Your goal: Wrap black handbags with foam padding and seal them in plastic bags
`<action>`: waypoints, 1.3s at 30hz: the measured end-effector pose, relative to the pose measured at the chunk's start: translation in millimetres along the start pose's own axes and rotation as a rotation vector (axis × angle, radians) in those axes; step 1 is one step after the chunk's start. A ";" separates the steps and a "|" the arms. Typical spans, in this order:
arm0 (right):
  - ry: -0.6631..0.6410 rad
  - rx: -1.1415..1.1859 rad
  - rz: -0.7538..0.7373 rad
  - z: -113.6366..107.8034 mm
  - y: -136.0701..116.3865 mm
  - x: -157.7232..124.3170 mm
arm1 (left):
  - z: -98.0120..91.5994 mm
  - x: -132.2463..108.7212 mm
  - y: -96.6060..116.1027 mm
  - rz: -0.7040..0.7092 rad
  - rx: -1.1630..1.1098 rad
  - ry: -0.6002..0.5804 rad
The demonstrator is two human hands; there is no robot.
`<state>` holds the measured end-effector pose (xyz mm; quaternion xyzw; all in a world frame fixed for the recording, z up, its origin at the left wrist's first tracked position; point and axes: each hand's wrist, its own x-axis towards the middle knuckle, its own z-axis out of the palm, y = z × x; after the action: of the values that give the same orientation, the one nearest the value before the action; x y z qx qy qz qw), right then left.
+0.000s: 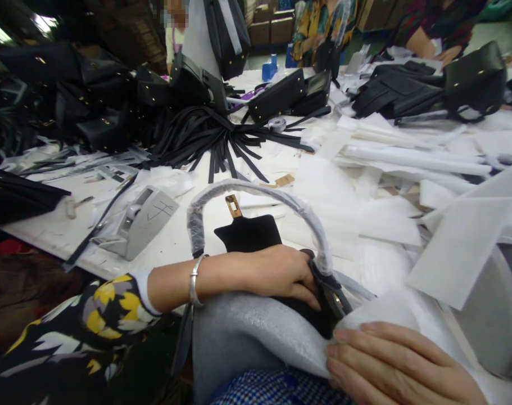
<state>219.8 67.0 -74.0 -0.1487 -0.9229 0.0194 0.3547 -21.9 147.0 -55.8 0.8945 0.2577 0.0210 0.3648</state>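
Note:
A black handbag (253, 233) stands in front of me, its flap with a gold clasp (234, 206) folded back and its handle (256, 188) in clear plastic wrap. My left hand (281, 273) reaches across the bag's opening, fingers bent round its right inner edge; the fingertips are partly hidden. Grey-white foam wrap (256, 315) covers the near side of the bag. At the lower right, my right hand (399, 365) has its fingers together over the edge of a white foam sheet (377, 312) beside the bag; its thumb is hidden.
Black straps (228, 135) lie fanned out beyond the bag. A tape dispenser (144, 222) stands on the left. White foam sheets (462, 253) spread over the right of the table. Black handbags (276, 95) are piled farther back. People's hands (449, 55) show across the table.

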 end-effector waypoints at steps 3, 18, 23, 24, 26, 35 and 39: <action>-0.091 0.076 -0.022 -2.5 11.9 16.7 | -22.3 -15.1 -1.9 -0.120 -0.061 0.059; -0.361 0.072 0.301 76.1 81.7 69.3 | 119.6 -104.1 29.4 -0.501 0.385 0.363; -0.437 0.100 0.567 51.2 57.5 33.4 | 119.2 -103.8 23.7 -0.478 0.423 0.405; -0.456 0.130 0.641 47.6 51.4 24.1 | 120.3 -103.0 24.4 -0.461 0.430 0.398; -0.481 0.195 0.744 40.9 38.2 5.8 | 123.5 -100.9 26.9 -0.426 0.448 0.376; -0.362 -0.265 0.732 -0.4 -28.3 -34.2 | 128.4 -92.1 31.6 -0.210 0.561 0.327; -0.382 -0.301 0.289 5.1 -41.0 -16.1 | 130.3 -92.1 27.7 -0.196 0.651 0.367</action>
<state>217.0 23.5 -82.5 -0.3233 -0.9347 -0.0397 0.1421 -59.9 2.9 -119.1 0.9159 0.3963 0.0628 0.0096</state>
